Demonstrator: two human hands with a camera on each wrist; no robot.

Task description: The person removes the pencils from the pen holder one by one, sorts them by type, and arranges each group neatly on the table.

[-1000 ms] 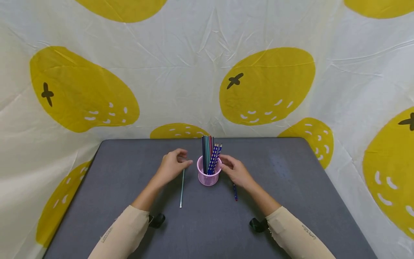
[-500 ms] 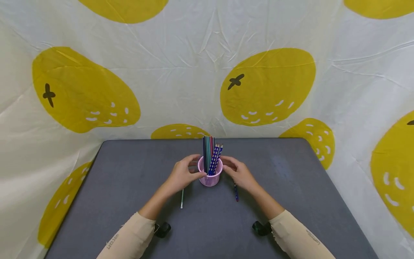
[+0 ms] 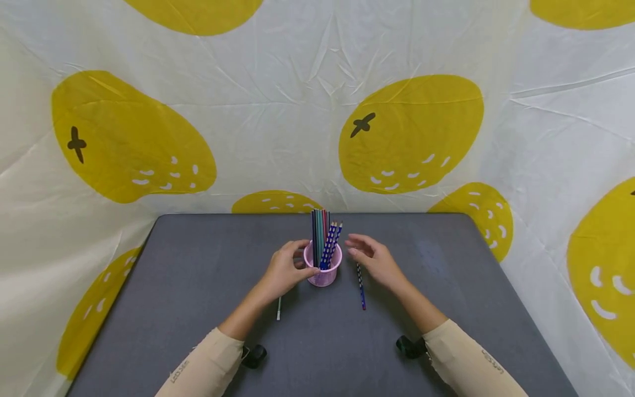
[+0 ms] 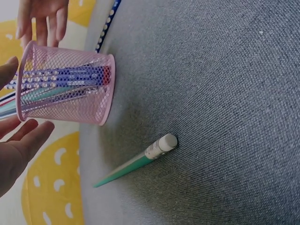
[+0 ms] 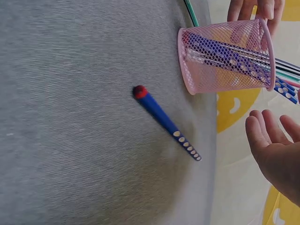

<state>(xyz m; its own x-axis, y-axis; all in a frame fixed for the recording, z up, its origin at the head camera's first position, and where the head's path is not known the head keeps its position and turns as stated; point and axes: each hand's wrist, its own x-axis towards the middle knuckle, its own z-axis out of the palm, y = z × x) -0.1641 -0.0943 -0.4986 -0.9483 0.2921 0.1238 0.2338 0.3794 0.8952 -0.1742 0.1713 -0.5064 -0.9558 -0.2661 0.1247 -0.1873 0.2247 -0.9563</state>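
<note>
A person's left hand (image 3: 286, 268) curls round the left side of a pink mesh cup (image 3: 323, 268) standing upright near the middle of a grey table (image 3: 198, 286). In the head view the fingertips lie against the cup's rim, while the left wrist view shows a sliver of space between palm and mesh, so the grip looks light rather than firm. The right hand (image 3: 375, 262) hovers just to the right of the cup, fingers spread and slack, holding nothing and touching nothing.

The cup is crowded with pencils (image 3: 324, 237) that rise well above its rim and lean to the right. A green pencil (image 4: 136, 161) with a white eraser lies on the table just left of the cup, partly under the left wrist. A blue dotted pencil (image 3: 361, 285) with a red end lies to the right, below the open hand.

The risk here appears to be a spill. The cup is light, top-heavy with its tall load, and steadied on one side only; a nudge from either hand could tip it to the right and scatter the pencils. The round pencils on the table could also roll if brushed by a wrist or sleeve. A pencil pushed into so full a cup might catch on the others and drag the cup along.
</note>
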